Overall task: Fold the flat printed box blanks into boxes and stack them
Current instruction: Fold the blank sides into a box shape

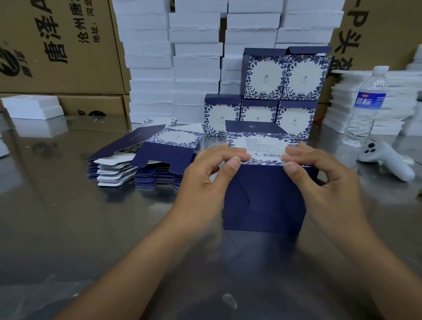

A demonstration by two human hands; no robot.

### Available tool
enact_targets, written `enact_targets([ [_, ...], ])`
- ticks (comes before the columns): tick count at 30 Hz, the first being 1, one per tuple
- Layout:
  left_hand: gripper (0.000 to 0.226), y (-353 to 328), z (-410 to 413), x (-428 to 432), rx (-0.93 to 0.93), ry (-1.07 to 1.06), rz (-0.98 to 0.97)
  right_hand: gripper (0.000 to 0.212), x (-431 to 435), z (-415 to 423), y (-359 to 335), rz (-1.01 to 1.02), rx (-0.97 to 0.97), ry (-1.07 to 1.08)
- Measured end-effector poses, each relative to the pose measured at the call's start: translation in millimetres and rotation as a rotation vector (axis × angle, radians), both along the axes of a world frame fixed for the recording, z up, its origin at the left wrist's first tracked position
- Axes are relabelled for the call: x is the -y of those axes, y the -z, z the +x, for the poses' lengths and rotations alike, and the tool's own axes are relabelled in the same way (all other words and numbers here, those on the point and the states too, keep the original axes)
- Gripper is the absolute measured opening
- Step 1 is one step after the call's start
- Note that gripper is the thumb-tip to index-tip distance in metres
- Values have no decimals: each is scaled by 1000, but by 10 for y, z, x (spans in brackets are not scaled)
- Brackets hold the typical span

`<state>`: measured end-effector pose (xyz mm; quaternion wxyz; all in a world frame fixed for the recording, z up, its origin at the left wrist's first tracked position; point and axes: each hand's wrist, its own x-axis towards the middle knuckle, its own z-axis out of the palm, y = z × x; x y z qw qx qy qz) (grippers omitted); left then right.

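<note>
On the desk (55,213) in front of me, I'm gripping the box (264,199) by its top edge, left hand (212,169) and right hand (326,180) both pinching it. Risk: uneven squeeze creasing the panel or popping the tucked flaps open.

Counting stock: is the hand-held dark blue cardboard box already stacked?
No; left hand and right hand pinch that dark blue box on the table.

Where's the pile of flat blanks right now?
Head view, left of centre: the blanks lie on the table beside the left hand and box, before the foam stacks.
</note>
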<state>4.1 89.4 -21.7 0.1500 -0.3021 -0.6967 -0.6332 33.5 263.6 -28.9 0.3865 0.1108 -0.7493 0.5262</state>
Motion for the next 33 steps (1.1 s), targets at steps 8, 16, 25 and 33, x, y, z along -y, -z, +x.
enact_targets([
  [8, 25, -18, -12, 38, 4, -2, -36, 17, -68, -17, -8, -191, 42, -120],
  [16, 28, -24, -19, 43, 14, -14, -25, 17, -37, -44, 9, -202, 48, -102],
  [25, 27, -7, -78, 96, -12, -12, -55, 32, -140, -24, -45, -352, 216, -207],
  [33, 23, 53, -134, 107, -53, -14, -33, 23, -133, -39, -35, -327, 193, -181],
])
